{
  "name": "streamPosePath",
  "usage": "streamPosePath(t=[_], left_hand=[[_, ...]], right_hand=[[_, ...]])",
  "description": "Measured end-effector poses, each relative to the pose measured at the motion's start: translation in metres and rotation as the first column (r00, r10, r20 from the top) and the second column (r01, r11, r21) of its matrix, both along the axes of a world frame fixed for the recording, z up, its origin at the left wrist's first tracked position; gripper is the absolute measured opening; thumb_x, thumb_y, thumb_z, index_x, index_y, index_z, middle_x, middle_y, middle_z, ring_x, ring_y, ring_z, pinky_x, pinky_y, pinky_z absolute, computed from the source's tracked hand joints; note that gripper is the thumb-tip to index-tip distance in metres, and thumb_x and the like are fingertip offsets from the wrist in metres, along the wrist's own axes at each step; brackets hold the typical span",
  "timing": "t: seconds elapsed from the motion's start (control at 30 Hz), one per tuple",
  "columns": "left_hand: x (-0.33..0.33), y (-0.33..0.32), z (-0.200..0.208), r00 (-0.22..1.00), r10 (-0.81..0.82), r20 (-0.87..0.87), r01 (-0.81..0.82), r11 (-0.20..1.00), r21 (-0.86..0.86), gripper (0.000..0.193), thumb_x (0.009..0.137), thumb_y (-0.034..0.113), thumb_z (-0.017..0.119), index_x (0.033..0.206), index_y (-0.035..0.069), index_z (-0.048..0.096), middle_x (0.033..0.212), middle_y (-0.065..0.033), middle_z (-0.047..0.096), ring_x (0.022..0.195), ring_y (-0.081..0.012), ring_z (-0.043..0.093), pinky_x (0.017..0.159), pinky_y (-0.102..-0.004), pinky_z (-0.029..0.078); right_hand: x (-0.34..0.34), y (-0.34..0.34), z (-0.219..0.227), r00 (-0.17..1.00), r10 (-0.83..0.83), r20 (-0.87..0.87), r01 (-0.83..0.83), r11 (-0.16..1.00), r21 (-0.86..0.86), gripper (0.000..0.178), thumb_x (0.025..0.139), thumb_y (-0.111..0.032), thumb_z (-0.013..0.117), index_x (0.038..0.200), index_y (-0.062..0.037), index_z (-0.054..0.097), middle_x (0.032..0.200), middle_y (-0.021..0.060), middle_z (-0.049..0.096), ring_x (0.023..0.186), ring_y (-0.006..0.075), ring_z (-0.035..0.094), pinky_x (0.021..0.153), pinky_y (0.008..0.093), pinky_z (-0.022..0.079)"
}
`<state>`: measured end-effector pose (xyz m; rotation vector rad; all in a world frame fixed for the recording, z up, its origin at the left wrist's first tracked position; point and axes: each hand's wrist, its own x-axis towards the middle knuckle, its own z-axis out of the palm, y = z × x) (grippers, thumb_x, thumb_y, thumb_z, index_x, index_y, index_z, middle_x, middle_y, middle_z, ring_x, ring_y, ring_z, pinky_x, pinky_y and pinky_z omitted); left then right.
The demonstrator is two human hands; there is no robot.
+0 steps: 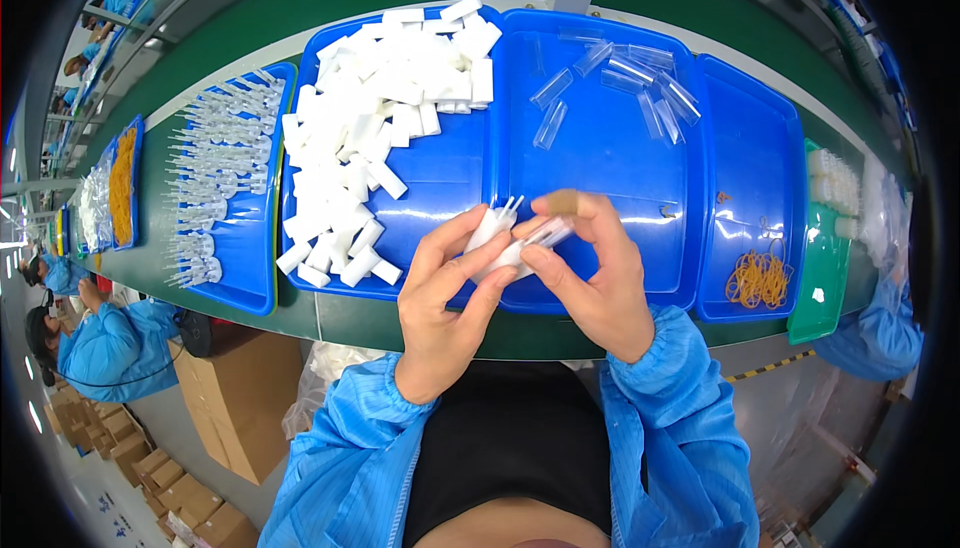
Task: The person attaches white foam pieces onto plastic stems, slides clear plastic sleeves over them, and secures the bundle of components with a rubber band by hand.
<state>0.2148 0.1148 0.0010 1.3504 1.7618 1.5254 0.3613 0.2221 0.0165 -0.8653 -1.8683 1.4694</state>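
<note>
Over the front edge of the trays, my two hands meet at a small white block [507, 255]. My left hand [440, 293] is closed around it, and thin translucent prongs [511, 205] rise between the fingers. My right hand [600, 273], slightly blurred, pinches a clear plastic tube [548, 232] against the block between thumb and fingers. A tan covering wraps one right finger. How far the tube and block overlap is hidden by my fingers. Behind my hands, a blue tray [600, 178] carries several loose clear tubes [630, 70].
White blocks [390, 78] are heaped in a blue tray to the left. Further left, another tray has rows of thin clear parts [225, 138]. At right are yellow rubber bands [758, 280] and a green tray [822, 293]. A cardboard box [240, 398] stands below the table; co-workers sit far left.
</note>
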Motion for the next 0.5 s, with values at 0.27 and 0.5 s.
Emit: streamPosePath(t=[0.27,0.5], left_hand=[[0.000,0.003,0.008,0.991,0.003,0.136,0.002,0.999,-0.037,0.034,0.095,-0.002,0.064,0.128,0.000,0.067,0.140,-0.0171,0.051,0.120,-0.0263,0.061,0.097,-0.0342,0.052],[0.008,0.001,0.000,0.979,-0.027,0.204,0.025,1.000,0.014,0.039,0.095,-0.001,0.064,0.133,-0.003,0.062,0.144,-0.0178,0.045,0.116,-0.0251,0.060,0.091,-0.0305,0.053]], right_hand=[[-0.005,-0.004,0.025,0.963,-0.097,0.250,-0.087,0.769,0.634,0.083,0.070,-0.019,0.085,0.144,-0.0049,0.050,0.140,0.0122,0.053,0.123,0.0299,0.053,0.104,0.0458,0.039],[-0.017,-0.009,0.014,0.915,-0.242,0.322,-0.079,0.677,0.732,0.091,0.065,-0.027,0.087,0.144,-0.0052,0.048,0.140,0.0108,0.052,0.128,0.0292,0.052,0.113,0.0515,0.031]])
